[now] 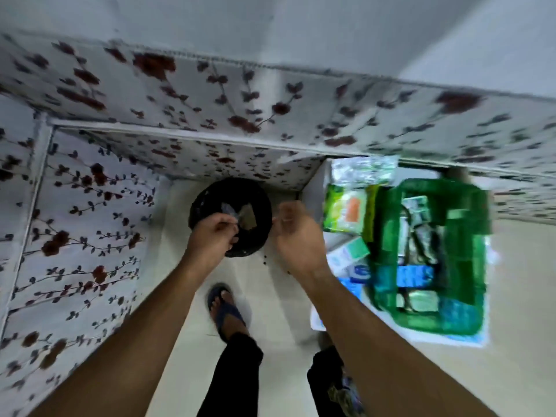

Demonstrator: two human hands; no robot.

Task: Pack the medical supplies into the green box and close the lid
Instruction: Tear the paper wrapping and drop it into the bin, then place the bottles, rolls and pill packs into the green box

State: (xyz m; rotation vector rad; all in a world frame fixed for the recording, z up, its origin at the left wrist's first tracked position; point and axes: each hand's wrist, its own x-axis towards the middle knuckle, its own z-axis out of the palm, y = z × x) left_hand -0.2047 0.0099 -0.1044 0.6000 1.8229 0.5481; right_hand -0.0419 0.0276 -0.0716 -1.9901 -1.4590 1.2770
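The green box [475, 260] stands open on a low white surface at the right, with several packets and tubes inside it. A green and orange packet [346, 210], a silver foil pack [364, 171] and white and blue boxes [349, 257] lie beside it on the left. Both my hands hover over a black bin [258, 200] on the floor. My left hand [212, 236] pinches a small clear scrap of wrapper [230, 213]. My right hand [296, 236] has its fingers curled; blur hides whether it holds anything.
Floral-patterned fabric panels [75, 236] wall in the left and the back. The bin holds bits of paper and plastic. My sandalled foot [224, 308] stands on the pale tiled floor below the bin. Small dark specks lie on the floor near the bin.
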